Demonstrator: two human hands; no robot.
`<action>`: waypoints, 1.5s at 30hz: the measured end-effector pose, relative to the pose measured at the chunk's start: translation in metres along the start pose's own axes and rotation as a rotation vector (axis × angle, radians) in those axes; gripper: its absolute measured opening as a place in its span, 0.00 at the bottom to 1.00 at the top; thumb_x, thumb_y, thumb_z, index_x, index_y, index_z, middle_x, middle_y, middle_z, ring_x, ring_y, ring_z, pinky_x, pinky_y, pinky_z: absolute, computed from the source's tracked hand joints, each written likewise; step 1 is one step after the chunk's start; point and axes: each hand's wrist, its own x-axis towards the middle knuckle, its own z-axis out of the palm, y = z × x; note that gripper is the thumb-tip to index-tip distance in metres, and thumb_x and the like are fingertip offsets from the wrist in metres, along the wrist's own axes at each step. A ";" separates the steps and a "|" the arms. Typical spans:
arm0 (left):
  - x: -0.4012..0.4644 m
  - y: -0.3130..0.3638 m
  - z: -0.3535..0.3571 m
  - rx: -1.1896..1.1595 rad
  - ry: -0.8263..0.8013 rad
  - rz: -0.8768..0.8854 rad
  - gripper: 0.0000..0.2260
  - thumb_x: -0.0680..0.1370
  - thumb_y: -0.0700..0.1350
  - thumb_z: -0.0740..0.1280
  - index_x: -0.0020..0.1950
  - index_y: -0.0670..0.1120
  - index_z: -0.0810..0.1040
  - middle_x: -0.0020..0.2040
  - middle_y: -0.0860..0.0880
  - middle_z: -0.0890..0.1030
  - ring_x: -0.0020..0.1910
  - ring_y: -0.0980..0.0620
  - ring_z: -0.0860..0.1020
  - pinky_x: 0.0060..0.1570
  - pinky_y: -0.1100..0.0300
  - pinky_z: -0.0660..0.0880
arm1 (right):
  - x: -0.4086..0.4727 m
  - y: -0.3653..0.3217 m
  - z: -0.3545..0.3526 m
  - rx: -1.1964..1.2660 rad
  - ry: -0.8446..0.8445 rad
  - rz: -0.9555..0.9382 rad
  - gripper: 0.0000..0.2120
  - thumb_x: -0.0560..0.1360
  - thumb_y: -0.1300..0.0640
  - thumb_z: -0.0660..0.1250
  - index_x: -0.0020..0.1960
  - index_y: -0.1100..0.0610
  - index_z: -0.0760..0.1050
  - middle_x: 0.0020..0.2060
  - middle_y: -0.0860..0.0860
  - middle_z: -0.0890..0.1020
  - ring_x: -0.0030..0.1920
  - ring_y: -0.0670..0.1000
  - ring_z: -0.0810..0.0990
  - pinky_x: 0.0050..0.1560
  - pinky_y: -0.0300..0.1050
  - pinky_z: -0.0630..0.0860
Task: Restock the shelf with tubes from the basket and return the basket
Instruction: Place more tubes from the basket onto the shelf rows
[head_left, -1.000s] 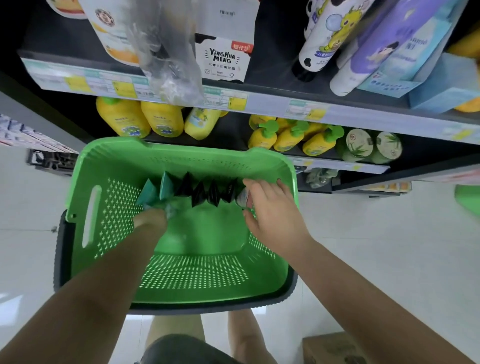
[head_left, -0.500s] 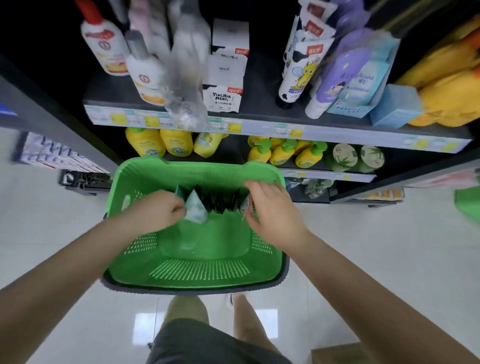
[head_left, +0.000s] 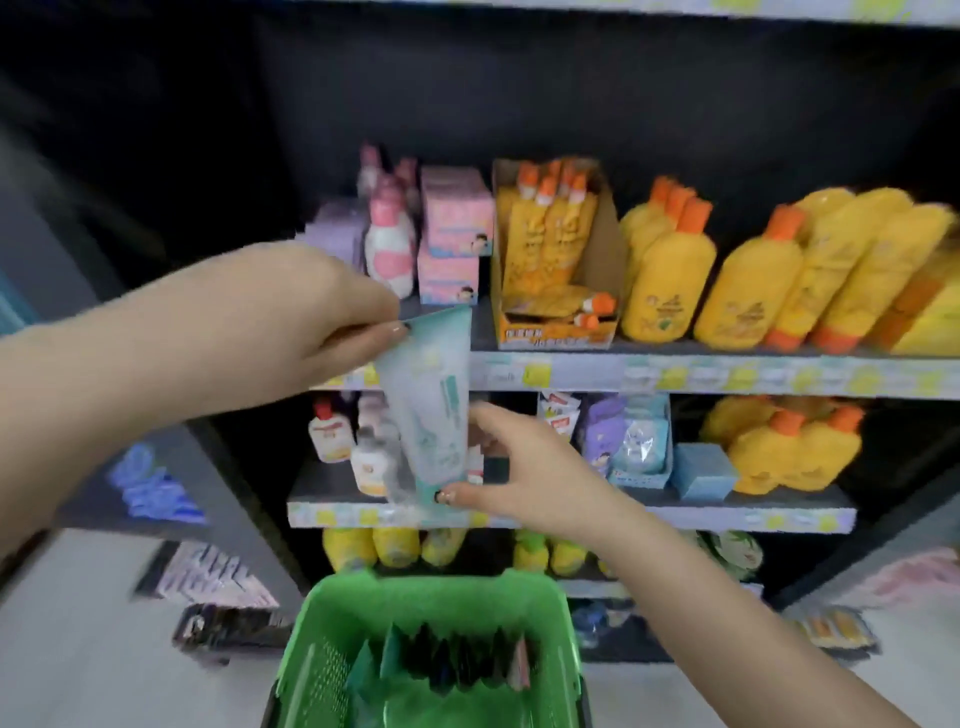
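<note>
Tube (head_left: 431, 410) pinched both ends – left hand (head_left: 311, 317) fingers atop (right hand (head_left: 511, 467) below).

Both forearms are bare, with no sleeve, watch or band in view up to the frame edges. The left hand (head_left: 311, 306) has a dark-polished nail on the finger at its grip. The right hand (head_left: 511, 467) shows dark polish on the thumbnail at its grip. Motion blur softens finer detail.
</note>
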 end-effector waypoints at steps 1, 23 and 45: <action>0.010 0.003 -0.020 0.015 0.052 0.020 0.14 0.73 0.60 0.48 0.32 0.58 0.65 0.26 0.56 0.70 0.27 0.54 0.72 0.27 0.59 0.69 | 0.002 -0.010 -0.011 0.042 0.038 -0.010 0.23 0.68 0.56 0.74 0.61 0.54 0.73 0.53 0.45 0.80 0.52 0.42 0.78 0.55 0.40 0.75; 0.134 -0.011 -0.138 -0.336 0.558 -0.310 0.11 0.77 0.50 0.64 0.57 0.48 0.74 0.50 0.53 0.78 0.52 0.54 0.76 0.52 0.60 0.71 | 0.128 -0.190 -0.234 -0.050 0.712 -0.183 0.15 0.71 0.53 0.71 0.55 0.57 0.77 0.49 0.52 0.82 0.48 0.50 0.82 0.45 0.45 0.81; 0.151 -0.029 -0.116 -0.220 0.555 -0.306 0.10 0.78 0.43 0.61 0.57 0.46 0.76 0.51 0.50 0.80 0.49 0.53 0.76 0.50 0.60 0.72 | 0.195 -0.169 -0.247 -0.171 0.446 0.072 0.22 0.71 0.54 0.71 0.62 0.61 0.72 0.53 0.55 0.81 0.46 0.50 0.82 0.39 0.37 0.78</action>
